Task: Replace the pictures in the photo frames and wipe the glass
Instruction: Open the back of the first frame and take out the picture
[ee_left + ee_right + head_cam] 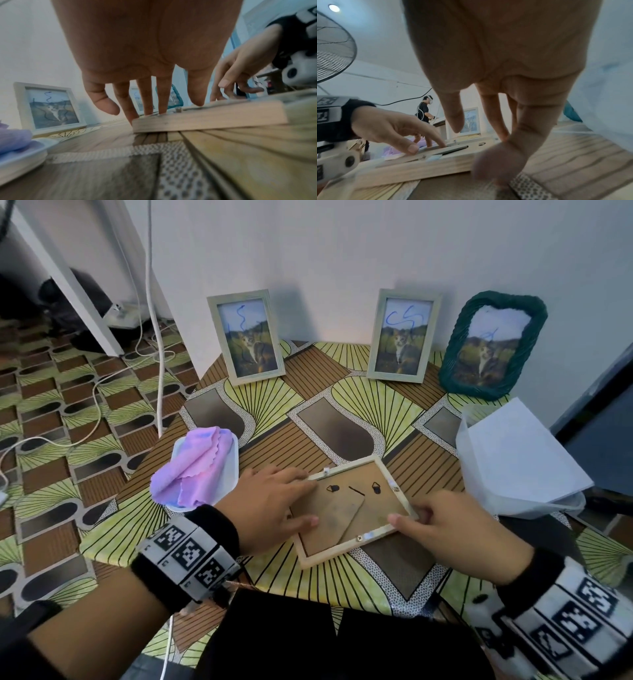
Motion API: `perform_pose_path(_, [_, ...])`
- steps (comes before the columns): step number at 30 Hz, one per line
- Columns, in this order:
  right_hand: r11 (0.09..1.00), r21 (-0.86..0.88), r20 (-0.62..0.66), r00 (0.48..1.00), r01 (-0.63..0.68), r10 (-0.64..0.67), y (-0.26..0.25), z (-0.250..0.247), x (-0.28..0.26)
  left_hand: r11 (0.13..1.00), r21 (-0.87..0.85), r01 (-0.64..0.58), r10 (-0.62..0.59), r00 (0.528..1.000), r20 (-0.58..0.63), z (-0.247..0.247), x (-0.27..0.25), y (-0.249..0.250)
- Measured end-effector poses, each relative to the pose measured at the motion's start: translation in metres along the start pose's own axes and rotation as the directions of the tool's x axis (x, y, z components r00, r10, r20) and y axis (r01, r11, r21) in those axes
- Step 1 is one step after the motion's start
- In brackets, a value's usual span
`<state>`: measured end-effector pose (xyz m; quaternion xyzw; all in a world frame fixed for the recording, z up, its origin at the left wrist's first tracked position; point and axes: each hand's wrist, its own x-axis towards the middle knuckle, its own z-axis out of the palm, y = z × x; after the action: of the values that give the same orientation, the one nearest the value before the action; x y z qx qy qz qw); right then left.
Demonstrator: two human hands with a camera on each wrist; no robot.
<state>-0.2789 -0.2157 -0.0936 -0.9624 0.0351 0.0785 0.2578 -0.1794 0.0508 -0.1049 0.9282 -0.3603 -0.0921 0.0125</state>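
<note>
A light wooden photo frame (352,508) lies face down on the patterned table (342,405), brown backing board up, with small turn clips on its rim. My left hand (274,501) rests on the backing's left side, fingers straight along the far left rim; from the left wrist view the fingertips (161,108) press on the frame (205,116). My right hand (442,522) grips the frame's right corner, fingers curled over the rim and thumb on the near edge. In the right wrist view the thumb (488,162) sits against the frame's side (419,170).
Three frames with scribbled-on cat pictures lean on the back wall: two pale ones (246,337) (400,335) and a green wicker one (493,344). A pink-purple cloth (198,467) lies on a white tray (233,470) at left. White sheets in a plastic sleeve (513,457) sit at right.
</note>
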Motion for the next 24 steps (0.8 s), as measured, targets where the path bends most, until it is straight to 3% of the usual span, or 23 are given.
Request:
perform_pose_path(3, [0.985,0.167,0.038,0.999,-0.043,0.037,0.002,-0.003,0.012,0.994,-0.107,0.019,-0.02,1.0,-0.004,-0.005,-0.002,-0.002])
perform_pose_path(8, [0.992,0.126,0.012,1.0,0.005,-0.006,-0.001,-0.009,0.033,0.952,-0.308,0.005,-0.042,0.993,-0.114,-0.003,-0.013,0.003])
perform_pose_path(14, [0.987,0.157,0.074,0.996,0.032,-0.044,-0.017,-0.006,0.055,0.871,-0.489,0.051,-0.11,0.99,-0.093,0.005,-0.022,0.014])
perform_pose_path(24, [0.989,-0.005,0.098,0.985,0.147,-0.145,-0.014,-0.003,0.047,0.905,-0.415,0.089,-0.118,0.992,-0.045,-0.004,-0.015,0.013])
